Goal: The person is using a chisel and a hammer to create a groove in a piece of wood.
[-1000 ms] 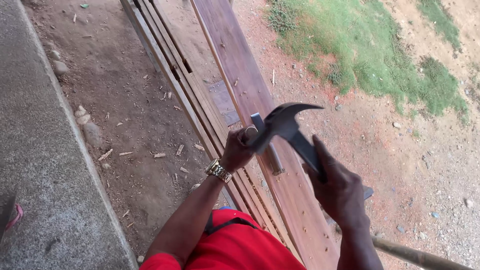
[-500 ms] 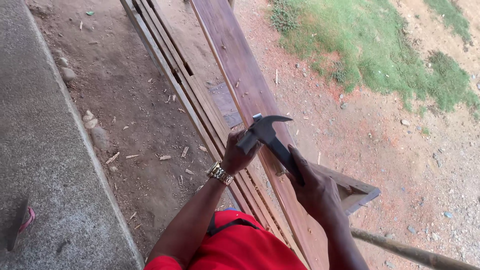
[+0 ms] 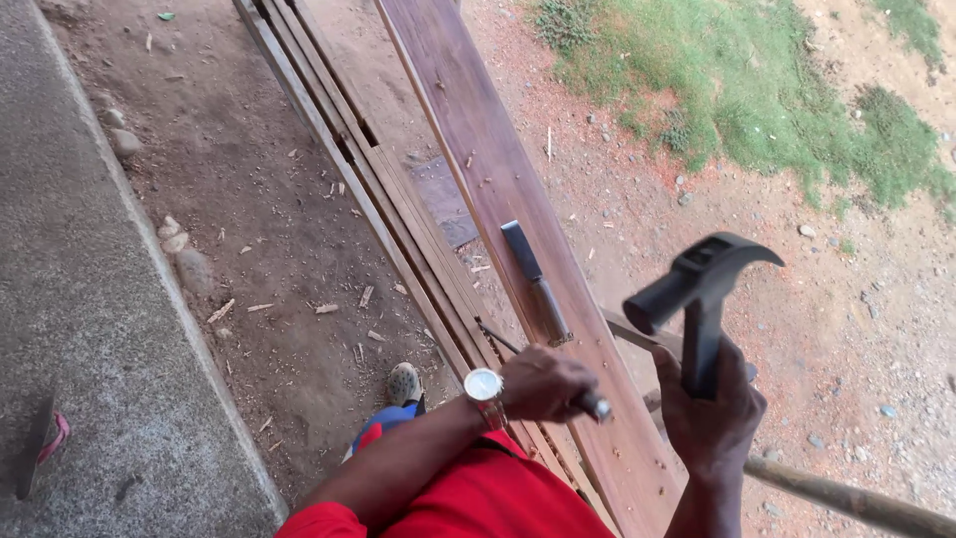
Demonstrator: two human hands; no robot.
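Nearest in view, the left hand (image 3: 543, 382) is closing around a small metal-tipped tool (image 3: 595, 404), its rounded end poking out to the right of the fist and pressing toward the long brown plank (image 3: 478, 149); what sort of tool it is cannot be told, since the hand is covering most of it. Just to the right, the right hand (image 3: 712, 413) is gripping the handle of a black claw hammer (image 3: 702, 284), holding it upright with the head raised above and to the right of the left fist, the striking face pointing left and down toward that tool. A little farther along the plank a chisel (image 3: 536, 281) is lying loose, its long axis running with the board, nearer the left hand. The plank is stretching away to the far left beside a stack of thin boards (image 3: 339, 130). No packages, labels or signs are showing.
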